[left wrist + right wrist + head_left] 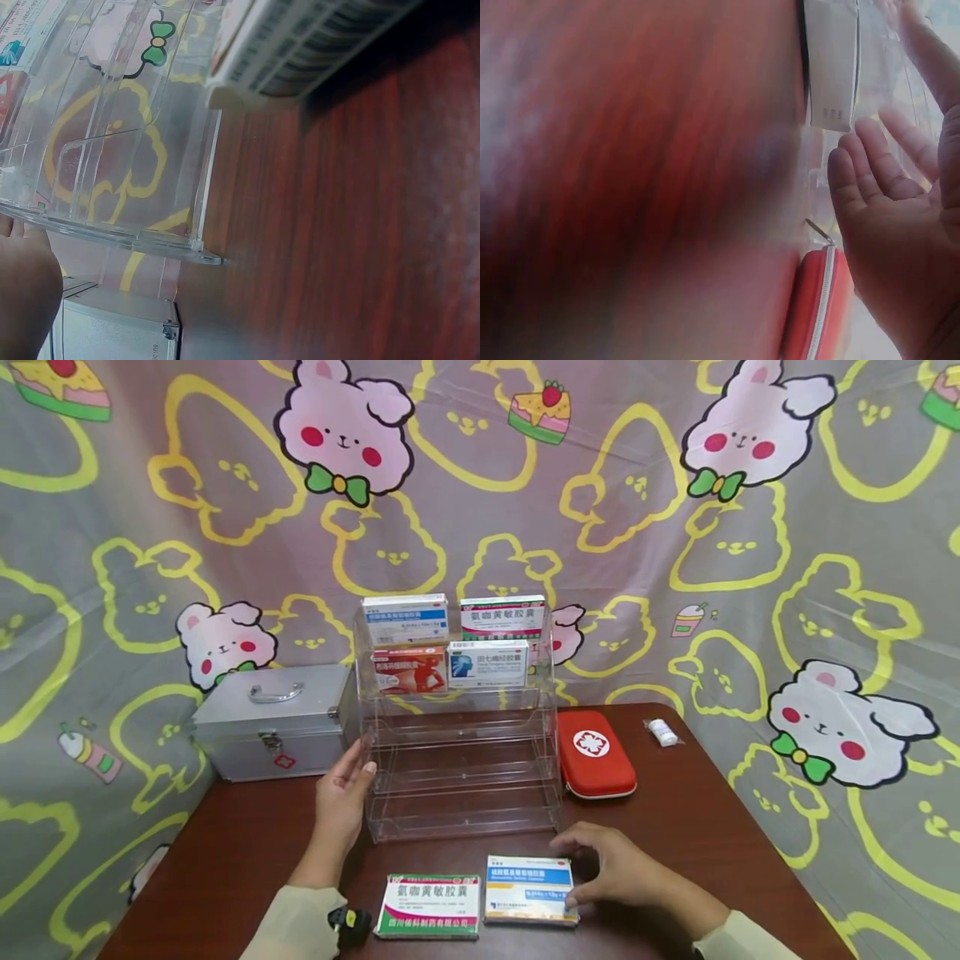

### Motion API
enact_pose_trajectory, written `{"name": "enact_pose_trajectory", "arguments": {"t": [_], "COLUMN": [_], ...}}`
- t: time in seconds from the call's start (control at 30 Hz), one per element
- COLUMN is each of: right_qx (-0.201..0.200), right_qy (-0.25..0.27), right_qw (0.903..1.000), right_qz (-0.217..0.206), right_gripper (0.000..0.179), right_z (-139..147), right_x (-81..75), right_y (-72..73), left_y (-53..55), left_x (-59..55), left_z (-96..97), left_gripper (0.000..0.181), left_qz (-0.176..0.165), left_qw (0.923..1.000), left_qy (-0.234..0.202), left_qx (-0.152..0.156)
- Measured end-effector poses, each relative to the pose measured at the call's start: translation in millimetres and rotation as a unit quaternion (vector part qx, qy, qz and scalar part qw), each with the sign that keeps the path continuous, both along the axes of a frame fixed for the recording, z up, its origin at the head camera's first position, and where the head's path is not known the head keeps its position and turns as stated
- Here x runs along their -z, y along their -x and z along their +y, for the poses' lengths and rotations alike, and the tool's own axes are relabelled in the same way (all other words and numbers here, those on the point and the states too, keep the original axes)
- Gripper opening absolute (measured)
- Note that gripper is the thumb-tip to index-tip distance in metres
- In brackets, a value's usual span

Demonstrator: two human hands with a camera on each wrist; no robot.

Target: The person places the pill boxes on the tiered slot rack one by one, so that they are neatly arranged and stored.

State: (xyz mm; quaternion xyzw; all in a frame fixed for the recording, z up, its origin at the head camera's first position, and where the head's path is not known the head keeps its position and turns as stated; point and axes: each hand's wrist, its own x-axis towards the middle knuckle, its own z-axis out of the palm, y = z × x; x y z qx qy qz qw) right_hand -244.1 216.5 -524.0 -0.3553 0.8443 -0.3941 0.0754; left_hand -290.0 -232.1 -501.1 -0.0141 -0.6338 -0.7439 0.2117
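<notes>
Transparent plastic rack (465,820) is meeting the left hand (343,797), its grip unclear, while the right hand (611,864), grip apart, is bracketing the blue-and-white box (528,891) on the counter (247,860).

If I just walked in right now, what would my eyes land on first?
Probably the big cartoon bunnies on the curtain behind the table. Next comes the clear stand in the middle, with four medicine boxes on its upper tiers and the left hand at its side. The bright red case to the right of the stand pops out too.
</notes>
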Motion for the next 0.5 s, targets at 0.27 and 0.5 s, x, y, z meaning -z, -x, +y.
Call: {"name": "enact_pose_trajectory", "arguments": {"t": [0.27,0.5], "right_qx": [-0.014,-0.012], "right_qy": [-0.062,-0.116], "right_qw": [0.9971,0.9927], "right_qz": [0.042,0.028], "right_gripper": [0.078,0.086], "right_z": [-2.9,-3.6], "right_x": [1.1,-0.1], "right_y": [-4.9,-7.6], "left_y": [0.5,0.8], "left_x": [0.1,1.2], "left_z": [0.2,0.3], "left_gripper": [0.056,0.055], "left_qz": [0.002,0.011], "left_qw": [1.0000,0.9999], "left_qy": [-0.004,-0.008], "left_qx": [-0.002,0.002]}}
